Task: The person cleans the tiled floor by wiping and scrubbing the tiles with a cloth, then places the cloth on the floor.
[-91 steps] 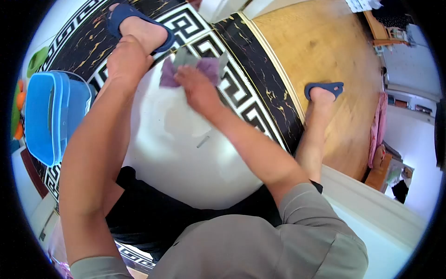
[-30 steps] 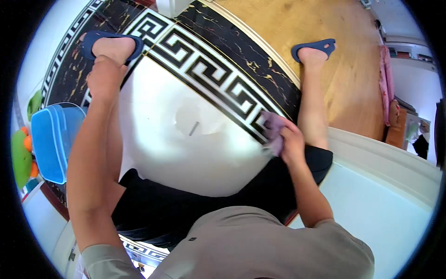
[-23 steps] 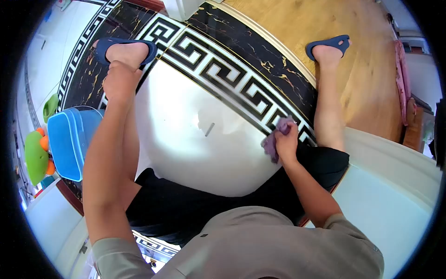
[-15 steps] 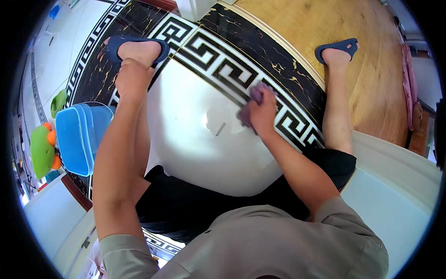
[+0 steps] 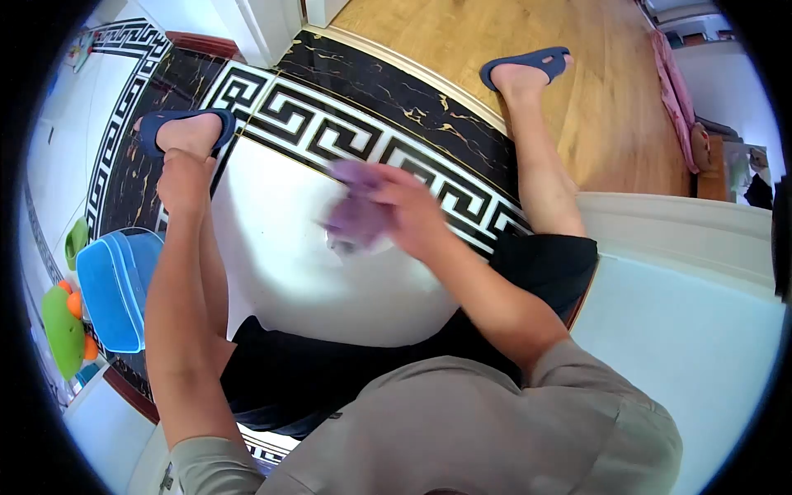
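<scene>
My right hand is closed around a crumpled purple cloth, blurred by motion. The cloth is over the glossy white floor tile, near the black-and-white key-pattern border; whether it touches the floor I cannot tell. My left hand wraps round my left ankle, just above a dark blue slipper. A small grey mark seen earlier on the tile is hidden behind the cloth.
A blue plastic bucket stands left of my left leg, beside a green stool with orange legs. My right foot, in another dark blue slipper, rests on the wooden floor. White door frames stand ahead.
My right hand has carried the purple cloth from the patterned border leftward over the white tile. My left hand stays on the ankle. The whole view has shifted to the right.
</scene>
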Motion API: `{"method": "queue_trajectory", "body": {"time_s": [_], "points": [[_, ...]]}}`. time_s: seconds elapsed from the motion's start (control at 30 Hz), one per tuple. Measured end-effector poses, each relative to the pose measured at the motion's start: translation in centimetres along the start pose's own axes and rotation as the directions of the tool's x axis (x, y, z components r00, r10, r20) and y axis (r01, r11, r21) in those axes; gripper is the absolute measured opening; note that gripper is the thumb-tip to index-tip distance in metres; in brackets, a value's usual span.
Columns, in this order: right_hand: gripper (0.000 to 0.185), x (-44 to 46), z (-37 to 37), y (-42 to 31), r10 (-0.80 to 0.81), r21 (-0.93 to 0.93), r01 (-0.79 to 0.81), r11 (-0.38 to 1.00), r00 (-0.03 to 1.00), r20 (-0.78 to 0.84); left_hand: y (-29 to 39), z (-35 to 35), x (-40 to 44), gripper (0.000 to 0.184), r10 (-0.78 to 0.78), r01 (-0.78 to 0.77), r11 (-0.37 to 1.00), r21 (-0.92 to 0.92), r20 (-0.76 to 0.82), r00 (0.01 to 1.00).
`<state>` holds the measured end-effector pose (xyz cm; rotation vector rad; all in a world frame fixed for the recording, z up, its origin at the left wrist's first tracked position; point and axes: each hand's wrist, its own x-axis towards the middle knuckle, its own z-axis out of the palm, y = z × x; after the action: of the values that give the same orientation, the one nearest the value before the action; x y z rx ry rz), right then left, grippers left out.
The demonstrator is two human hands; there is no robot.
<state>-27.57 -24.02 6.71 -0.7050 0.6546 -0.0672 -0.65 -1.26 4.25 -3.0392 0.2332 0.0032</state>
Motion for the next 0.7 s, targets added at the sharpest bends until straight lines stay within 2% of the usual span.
{"method": "queue_trajectory", "body": {"time_s": [0.03, 0.1, 0.13, 0.2, 0.3, 0.37, 0.4, 0.47, 0.53, 0.6, 0.63, 0.67, 0.7], "points": [[0.05, -1.3, -4.1, -0.5, -0.001, -0.023, 0.0, 1.0, 1.0, -0.029, 0.0, 0.0, 0.0, 0.065, 0.008, -0.008, 1.0, 0.012, -0.013, 1.0], [0.048, -4.4, -9.3, -2.6, -0.105, -0.179, 0.05, 0.982, 0.946, -0.308, 0.0, 0.2, -0.1, 0.066, 0.023, -0.022, 0.999, 0.039, -0.039, 0.999], [0.043, -4.8, -13.1, -3.0, -0.175, -0.219, 0.083, 0.972, 0.88, -0.441, -0.1, 0.4, 0.1, 0.065, 0.017, -0.014, 0.998, 0.06, -0.05, 0.999], [0.041, -4.0, -19.9, -3.0, -0.331, -0.409, 0.083, 0.909, 0.741, -0.584, -0.1, 0.8, 0.3, 0.065, 0.012, -0.005, 0.995, 0.104, -0.066, 0.998], [0.041, -0.5, -21.0, -1.6, -0.522, -0.69, -0.155, 0.707, 0.544, -0.657, 0.1, 0.4, 0.1, 0.065, 0.024, -0.018, 0.995, 0.094, -0.067, 0.997], [0.05, 3.0, -22.7, 0.6, -0.734, -0.941, -0.219, 0.258, 0.589, -0.338, 0.0, 0.7, 0.2, 0.065, 0.035, -0.028, 0.997, 0.075, -0.096, 0.995], [0.051, 4.2, -19.3, 1.5, -0.82, -0.97, -0.205, 0.133, 0.527, -0.223, 0.0, 0.6, 0.2, 0.065, 0.02, -0.014, 0.998, 0.068, -0.081, 0.997], [0.057, 7.0, -15.1, 1.6, -0.792, -0.989, -0.08, 0.126, 0.593, -0.149, 0.1, 0.5, 0.5, 0.067, -0.009, 0.012, 0.998, 0.054, -0.046, 0.999], [0.063, 10.0, -10.4, 2.0, -0.753, -0.995, -0.055, 0.086, 0.65, -0.101, 0.2, 0.7, 0.8, 0.068, -0.028, 0.034, 0.994, 0.108, -0.059, 0.998], [0.066, 14.6, -8.0, 4.2, -0.78, -0.989, 0.071, -0.131, 0.608, 0.147, 0.5, 1.0, 0.8, 0.068, -0.011, 0.018, 0.991, 0.13, -0.053, 0.999], [0.066, 15.2, -4.8, 4.4, -0.802, -0.989, 0.054, -0.135, 0.58, 0.141, 0.2, 1.1, 0.9, 0.069, 0.003, 0.003, 0.991, 0.13, -0.045, 0.999], [0.067, 15.0, -1.1, 3.3, -0.665, -1.0, 0.02, -0.006, 0.746, 0.018, 0.1, 0.9, 0.9, 0.069, 0.016, -0.011, 0.991, 0.13, -0.038, 0.999], [0.065, 17.6, -0.4, 4.7, -0.63, -0.995, 0.099, -0.022, 0.772, 0.091, 0.2, 0.6, 0.6, 0.069, 0.009, -0.004, 0.991, 0.132, -0.038, 0.999]]}}
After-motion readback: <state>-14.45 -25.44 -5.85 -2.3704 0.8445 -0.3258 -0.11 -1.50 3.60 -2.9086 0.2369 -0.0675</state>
